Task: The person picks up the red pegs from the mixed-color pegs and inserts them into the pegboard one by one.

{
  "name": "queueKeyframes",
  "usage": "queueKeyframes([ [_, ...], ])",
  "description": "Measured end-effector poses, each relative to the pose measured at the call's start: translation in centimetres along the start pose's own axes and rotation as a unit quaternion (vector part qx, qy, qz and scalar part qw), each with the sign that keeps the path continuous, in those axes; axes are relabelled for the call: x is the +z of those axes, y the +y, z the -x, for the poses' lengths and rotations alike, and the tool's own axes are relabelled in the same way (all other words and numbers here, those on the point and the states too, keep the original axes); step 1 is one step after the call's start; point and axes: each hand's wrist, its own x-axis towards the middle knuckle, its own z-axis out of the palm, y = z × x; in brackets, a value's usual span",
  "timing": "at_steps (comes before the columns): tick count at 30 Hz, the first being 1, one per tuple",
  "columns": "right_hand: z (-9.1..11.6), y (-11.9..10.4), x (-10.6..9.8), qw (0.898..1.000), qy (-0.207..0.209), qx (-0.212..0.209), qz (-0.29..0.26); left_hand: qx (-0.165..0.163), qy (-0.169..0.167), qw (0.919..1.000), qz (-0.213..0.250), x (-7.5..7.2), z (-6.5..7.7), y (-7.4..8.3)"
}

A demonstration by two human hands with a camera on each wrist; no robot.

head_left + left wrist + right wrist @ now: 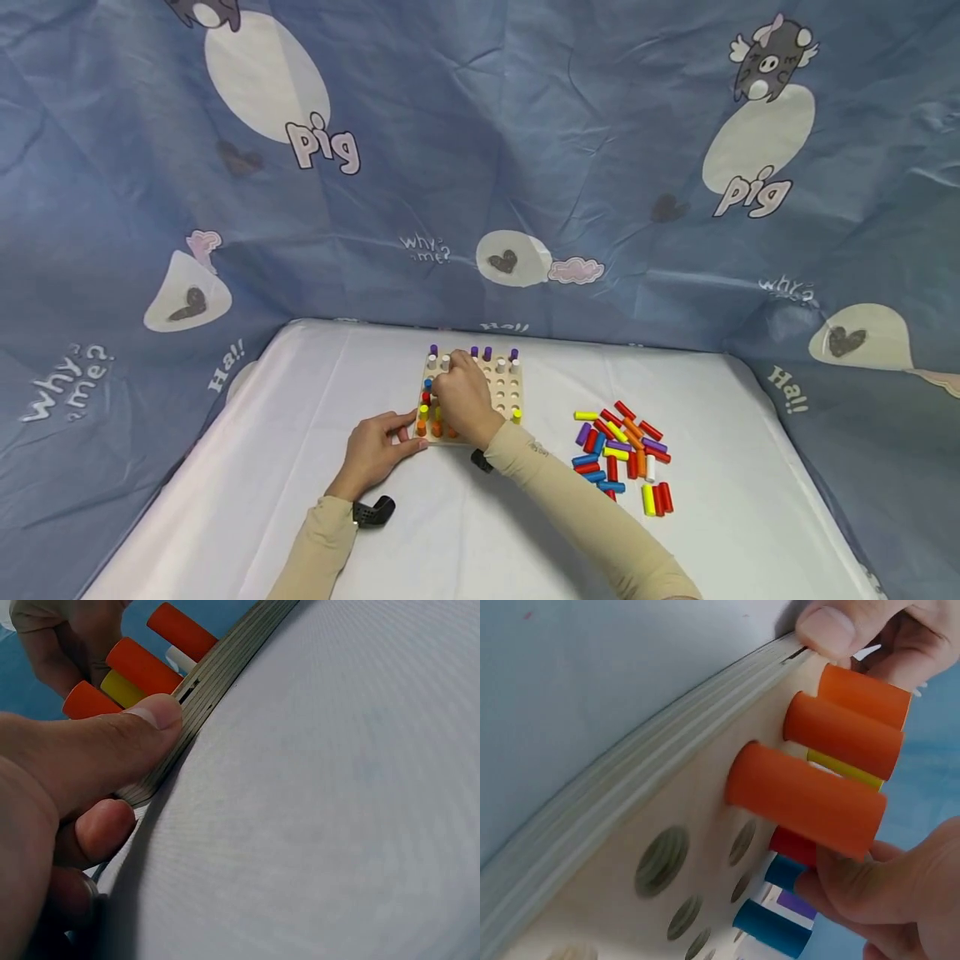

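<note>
A light plywood pegboard [508, 396] lies on the table with coloured pegs standing in some of its holes. My left hand [377, 450] grips its near left corner; in the left wrist view the thumb [157, 712] presses on the layered edge. My right hand [467, 400] is over the left part of the board, thumb and finger pinching at a peg. In the right wrist view those fingertips cover the end of a red peg [789, 844] and overlap a blue peg [781, 871]. Orange pegs [806, 799] stand along the near edge.
Loose red, yellow, blue, purple, orange and white pegs [615, 454] are scattered on the white cloth [720, 442] right of the board. White and purple pegs [514, 354] stand in its far rows. Blue printed fabric [405, 192] hangs behind and at the sides.
</note>
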Motion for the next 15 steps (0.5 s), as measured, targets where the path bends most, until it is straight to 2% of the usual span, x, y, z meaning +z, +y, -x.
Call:
queueKeyframes([
  [5,-0.16,-0.75,-0.25,0.999,-0.026,0.011,0.032,0.006,0.014,0.9999,-0.006,0.0,0.05,-0.22],
  [9,-0.11,-0.88,-0.39,0.997,-0.042,0.023,0.053,0.008,0.011,0.9999,0.005,0.18,0.07,-0.05],
  [15,-0.27,-0.81,-0.62,0.997,-0.053,0.028,0.058,0.004,0.012,0.9999,0.003,0.44,-0.13,0.09],
])
